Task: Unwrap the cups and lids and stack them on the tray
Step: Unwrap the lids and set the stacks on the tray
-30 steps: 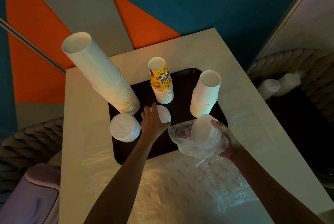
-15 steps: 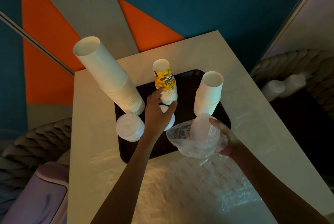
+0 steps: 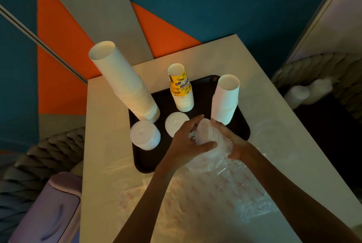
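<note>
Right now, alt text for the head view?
Both hands, left and right, hold a stack of clear lids in plastic wrap over a black tray. The tray carries three upright cup stacks, tall white, yellow-printed and short white, plus two lid piles. Loose wrap covers the table.

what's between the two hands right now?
In the head view, a stack of clear lids, partly in its plastic wrap, sits between the left hand and right hand, over the black tray.
</note>
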Motion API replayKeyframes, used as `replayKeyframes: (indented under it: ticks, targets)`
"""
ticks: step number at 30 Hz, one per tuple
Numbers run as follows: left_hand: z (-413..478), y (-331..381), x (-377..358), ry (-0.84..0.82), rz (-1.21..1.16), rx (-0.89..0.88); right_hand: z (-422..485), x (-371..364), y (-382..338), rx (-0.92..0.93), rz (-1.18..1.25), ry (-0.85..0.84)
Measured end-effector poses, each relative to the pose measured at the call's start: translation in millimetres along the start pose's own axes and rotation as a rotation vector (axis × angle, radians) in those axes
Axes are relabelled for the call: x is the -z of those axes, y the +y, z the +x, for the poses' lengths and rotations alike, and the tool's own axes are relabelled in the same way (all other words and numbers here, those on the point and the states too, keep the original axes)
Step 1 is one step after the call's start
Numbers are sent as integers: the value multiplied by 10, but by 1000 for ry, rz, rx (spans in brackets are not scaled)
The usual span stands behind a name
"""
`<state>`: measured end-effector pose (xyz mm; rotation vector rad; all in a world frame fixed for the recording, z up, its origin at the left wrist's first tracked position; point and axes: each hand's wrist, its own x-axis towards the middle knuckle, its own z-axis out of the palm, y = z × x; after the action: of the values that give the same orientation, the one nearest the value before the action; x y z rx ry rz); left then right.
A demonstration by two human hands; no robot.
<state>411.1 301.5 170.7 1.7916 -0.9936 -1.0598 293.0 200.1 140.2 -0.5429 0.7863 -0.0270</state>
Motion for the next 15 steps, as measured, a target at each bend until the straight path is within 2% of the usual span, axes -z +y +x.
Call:
replayKeyframes:
  ticks: [5,15]
  targets:
    - [-2,-33,-16,45,-3,53,-89,-46,27,49,-10,-171]
    - [7,-29,-4,69,-130,106,-62,51,77,93,-30,-94]
